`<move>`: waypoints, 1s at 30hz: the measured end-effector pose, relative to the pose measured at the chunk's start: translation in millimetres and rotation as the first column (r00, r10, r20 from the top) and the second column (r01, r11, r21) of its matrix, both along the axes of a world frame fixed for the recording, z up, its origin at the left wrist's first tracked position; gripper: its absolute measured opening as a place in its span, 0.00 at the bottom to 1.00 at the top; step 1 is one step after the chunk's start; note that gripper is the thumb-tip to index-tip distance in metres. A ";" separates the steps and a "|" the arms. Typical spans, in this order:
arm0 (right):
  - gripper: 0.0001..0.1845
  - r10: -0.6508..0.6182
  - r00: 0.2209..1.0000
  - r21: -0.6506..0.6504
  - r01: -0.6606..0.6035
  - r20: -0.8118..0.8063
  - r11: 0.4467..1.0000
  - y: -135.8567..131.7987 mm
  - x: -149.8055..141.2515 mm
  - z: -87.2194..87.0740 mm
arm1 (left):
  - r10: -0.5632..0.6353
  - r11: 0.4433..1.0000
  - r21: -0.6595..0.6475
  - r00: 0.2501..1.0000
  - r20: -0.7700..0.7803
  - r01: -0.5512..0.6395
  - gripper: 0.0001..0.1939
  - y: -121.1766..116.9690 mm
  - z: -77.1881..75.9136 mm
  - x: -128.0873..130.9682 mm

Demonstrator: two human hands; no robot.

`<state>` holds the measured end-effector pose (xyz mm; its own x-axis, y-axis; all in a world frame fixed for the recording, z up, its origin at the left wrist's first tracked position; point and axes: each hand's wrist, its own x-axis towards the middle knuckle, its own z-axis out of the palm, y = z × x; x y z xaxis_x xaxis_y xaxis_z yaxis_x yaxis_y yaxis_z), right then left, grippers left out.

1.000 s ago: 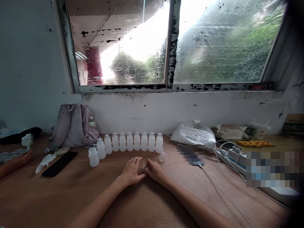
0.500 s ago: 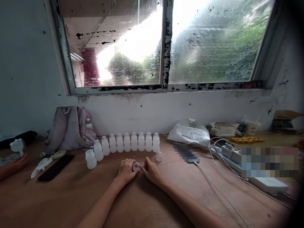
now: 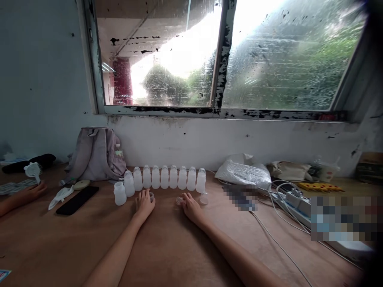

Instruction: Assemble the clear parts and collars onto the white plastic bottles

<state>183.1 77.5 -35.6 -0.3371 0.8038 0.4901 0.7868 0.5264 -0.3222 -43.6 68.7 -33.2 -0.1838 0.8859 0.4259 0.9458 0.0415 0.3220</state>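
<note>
On the brown table, my left hand [image 3: 145,205] has its fingers closed around a clear plastic ring [image 3: 152,197]. A hand's width or more to the right, my right hand [image 3: 190,207] grips a small clear round piece [image 3: 179,200], partly hidden by the fingers. Behind both hands stands a curved row of several milky baby bottles [image 3: 164,177] topped with clear caps. At the row's left end, one bottle [image 3: 120,194] has an open neck and no cap. A clear cap [image 3: 204,198] lies beside the right end of the row, close to my right hand.
To the left lie a black phone-like slab [image 3: 77,200] and a white crumpled wrapper [image 3: 61,197], before a grey backpack [image 3: 94,155]. Another person's hand [image 3: 37,190] holds a white brush [image 3: 32,170]. A silver bag [image 3: 245,172], cables and a power strip [image 3: 287,207] occupy the right.
My hands have moved apart from where they were together: the left went left with the ring, the right stayed near with the small clear piece. The view has shifted slightly.
</note>
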 end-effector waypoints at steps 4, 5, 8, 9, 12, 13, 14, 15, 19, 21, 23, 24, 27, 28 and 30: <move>0.09 -0.044 0.997 0.014 0.043 0.057 0.999 18.3 -10.1 -0.9 | -0.030 0.999 0.024 0.999 -0.011 0.030 0.22 -2.0 0.4 4.4; 0.08 -0.054 0.997 0.013 0.053 0.055 0.999 21.3 -11.3 -1.5 | -0.035 0.999 0.030 0.999 -0.014 0.036 0.21 -2.4 0.5 4.5; 0.07 -0.098 0.994 0.014 0.098 0.047 0.995 25.3 -10.9 -3.6 | -0.052 0.997 0.049 0.998 -0.022 0.053 0.20 -2.1 0.5 3.4; 0.06 -0.114 0.992 0.015 0.114 0.044 0.993 25.5 -10.0 -4.0 | -0.057 0.997 0.054 0.998 -0.024 0.058 0.20 -1.3 0.4 2.7; 0.04 -0.150 0.988 0.020 0.150 0.039 0.989 24.1 -8.2 -3.9 | -0.083 0.994 0.065 0.996 -0.030 0.084 0.19 2.7 -0.8 0.3; 0.03 -0.152 0.987 0.023 0.152 0.042 0.988 23.3 -8.1 -3.5 | -0.094 0.993 0.068 0.995 -0.032 0.096 0.19 4.3 -1.5 -0.6; 0.03 -0.149 0.988 0.028 0.147 0.047 0.989 22.3 -8.4 -3.1 | -0.104 0.992 0.072 0.994 -0.034 0.107 0.19 5.8 -2.2 -1.6; 0.03 -0.139 0.989 0.034 0.137 0.054 0.990 21.3 -8.8 -2.6 | -0.114 0.990 0.077 0.993 -0.036 0.117 0.19 7.1 -3.0 -2.6; 0.04 -0.076 0.993 0.057 0.072 0.085 0.996 16.9 -10.3 -1.0 | -0.129 0.986 0.104 0.991 -0.043 0.133 0.18 9.8 -5.6 -6.4; 0.04 -0.045 0.994 0.066 0.039 0.100 0.997 14.7 -10.3 -0.2 | -0.130 0.983 0.125 0.990 -0.047 0.135 0.18 9.4 -6.1 -7.7; 0.04 -0.017 0.993 0.075 0.009 0.113 0.997 12.7 -10.3 0.7 | -0.133 0.979 0.150 0.990 -0.052 0.139 0.18 8.4 -5.7 -8.0; 0.04 -0.005 0.993 0.080 -0.005 0.119 0.997 11.8 -10.3 1.1 | -0.135 0.976 0.164 0.989 -0.055 0.142 0.18 7.7 -5.0 -7.7; 0.04 0.020 0.991 0.089 -0.032 0.133 0.995 10.2 -10.9 1.9 | -0.136 0.967 0.209 0.989 -0.064 0.146 0.17 4.6 0.9 -5.3; 0.04 0.024 0.990 0.091 -0.037 0.136 0.995 10.1 -11.1 2.0 | -0.135 0.963 0.225 0.989 -0.066 0.146 0.16 2.9 4.8 -4.5; 0.04 0.026 0.990 0.092 -0.039 0.139 0.995 10.3 -11.5 1.7 | -0.130 0.954 0.262 0.989 -0.073 0.144 0.16 -1.6 16.6 -4.6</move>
